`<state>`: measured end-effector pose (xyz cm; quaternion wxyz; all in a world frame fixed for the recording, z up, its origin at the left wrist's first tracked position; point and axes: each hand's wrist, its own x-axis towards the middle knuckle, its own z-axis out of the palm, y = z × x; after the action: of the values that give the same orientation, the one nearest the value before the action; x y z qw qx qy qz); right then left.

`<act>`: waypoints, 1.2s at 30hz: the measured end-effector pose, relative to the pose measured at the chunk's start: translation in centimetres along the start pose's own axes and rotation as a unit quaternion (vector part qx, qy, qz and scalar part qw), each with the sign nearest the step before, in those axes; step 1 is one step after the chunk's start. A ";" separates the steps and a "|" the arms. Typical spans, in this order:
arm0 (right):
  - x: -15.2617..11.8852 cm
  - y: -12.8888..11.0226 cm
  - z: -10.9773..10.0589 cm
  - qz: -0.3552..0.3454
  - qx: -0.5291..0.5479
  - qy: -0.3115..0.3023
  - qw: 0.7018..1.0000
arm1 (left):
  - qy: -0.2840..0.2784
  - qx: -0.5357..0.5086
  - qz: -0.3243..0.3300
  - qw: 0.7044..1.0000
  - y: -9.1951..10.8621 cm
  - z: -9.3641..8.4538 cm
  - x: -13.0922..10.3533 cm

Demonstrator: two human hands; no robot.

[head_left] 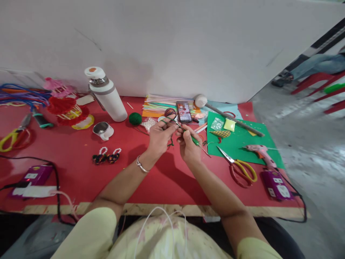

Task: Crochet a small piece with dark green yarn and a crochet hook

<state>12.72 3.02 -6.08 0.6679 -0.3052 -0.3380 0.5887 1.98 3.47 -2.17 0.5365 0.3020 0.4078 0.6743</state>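
Note:
My right hand (190, 145) is closed around a crochet hook (195, 141) with a green handle, its metal tip pointing toward my other hand. Dark green yarn (165, 121) runs over the raised fingers of my left hand (159, 138), whose thumb and finger pinch the yarn near the hook's tip. A short piece of green yarn work (170, 144) hangs below, between the hands. The stitches at the tip are too small to make out. Behind the left hand sits a dark green yarn ball (135, 118). Beyond both hands, a phone (184, 111) shows a picture.
Around me are a white bottle (109, 97), a metal cup (103, 131), two beaded yarn pieces (106, 155), and beads (148, 124). Scissors (238, 169), a pink glue gun (260, 153) and a purple power box (277, 184) lie right. More scissors (16, 136) lie left.

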 end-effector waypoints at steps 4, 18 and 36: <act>0.5 -0.1 -0.7 -0.006 0.008 -0.038 0.999 | -0.050 -0.047 -0.083 0.994 1.7 -0.3 0.3; 3.2 -2.8 -3.7 -0.078 -0.164 -0.172 0.968 | -0.136 0.036 -0.149 0.979 3.6 -1.8 1.4; 3.6 -7.5 -3.9 -0.168 -0.308 -0.336 0.874 | -0.217 0.077 -0.214 0.949 3.5 -2.7 1.8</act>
<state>20.50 5.69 -1.95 0.4747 -0.2181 -0.7526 0.4009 -2.40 4.27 -0.46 0.7189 0.3867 0.3874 0.4285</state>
